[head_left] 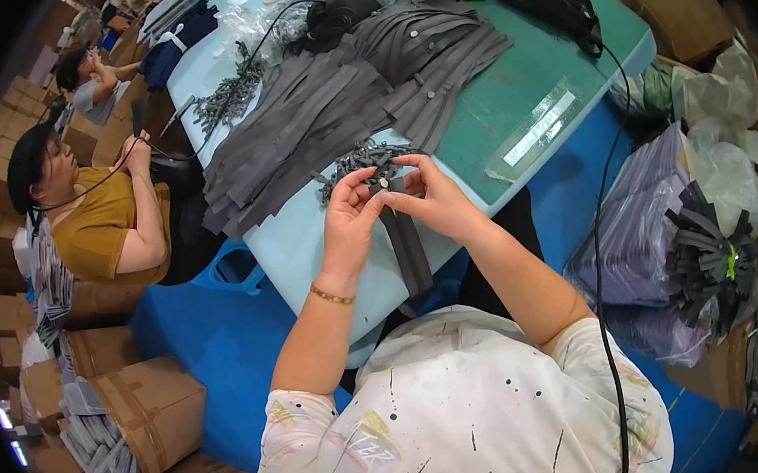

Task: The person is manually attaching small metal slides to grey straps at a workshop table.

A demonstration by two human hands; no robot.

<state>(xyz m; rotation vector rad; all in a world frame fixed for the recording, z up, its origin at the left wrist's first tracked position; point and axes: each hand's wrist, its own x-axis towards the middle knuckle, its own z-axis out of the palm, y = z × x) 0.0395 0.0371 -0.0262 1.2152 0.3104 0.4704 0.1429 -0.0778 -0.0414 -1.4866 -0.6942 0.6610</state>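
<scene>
Both hands (pixel 390 203) raised, fingertips pinching grey strap (pixel 407 243).

A pile of strips (pixel 339 103) lies on the table (pixel 306 234), a heap of small clips (pixel 362 159) before it, cardboard boxes (pixel 141 414) left of the table

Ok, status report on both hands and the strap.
Left hand and right hand both pinching grey strap at its top end. Strap hangs over table edge. Nothing blocking.
</scene>
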